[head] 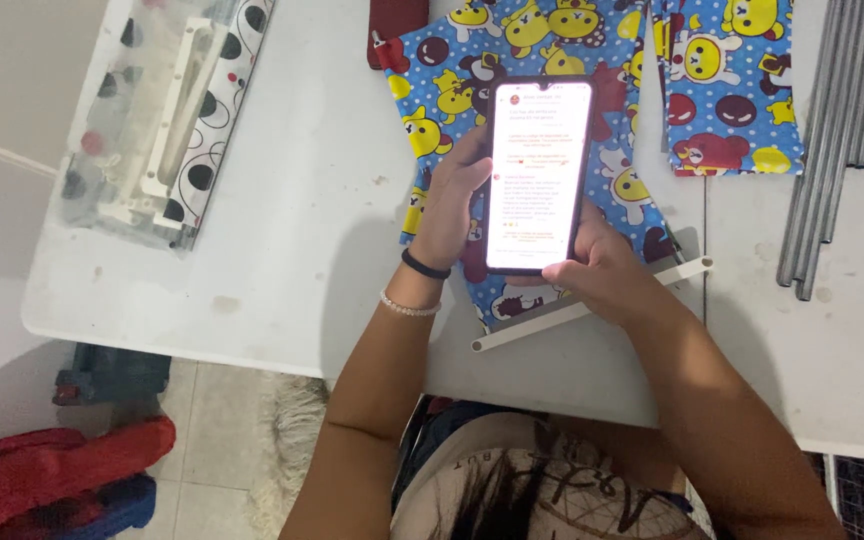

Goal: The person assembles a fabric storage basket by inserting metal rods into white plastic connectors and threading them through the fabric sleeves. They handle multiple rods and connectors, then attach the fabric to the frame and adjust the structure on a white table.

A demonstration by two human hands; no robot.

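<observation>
**Two-hand phone hold over the tabletop: keep it steady, thumb free**

Nearest the camera: the person's forearms are coming up from the lower edge, left wrist wearing a dark band and a pale bead bracelet.

Left hand is cupping the smartphone from its left edge, fingers curled closed around the side and back, thumb lying near the lower part of the lit screen. Right hand is supporting the bottom right corner, fingers closed under the case; fingertips behind the phone are hidden, so exact contact there is unclear.

Phone is being held upright in portrait, raised off the tabletop, screen showing a white page of text.

Handling judgement: the grip looks stable. Best to be keeping the right hand as the carrier under the base and letting the left thumb do any scrolling, so the phone isn't tipping toward the table edge.

Just beyond the hands: a white plastic bar is lying diagonally, partly under the right hand, on blue cartoon-print fabric. A second folded piece of the same fabric is sitting farther right.

Far right: a bundle of grey metal rods is lying lengthwise. Far left: a clear bag with a spotted pattern is holding white parts, well apart from the hands.
</observation>
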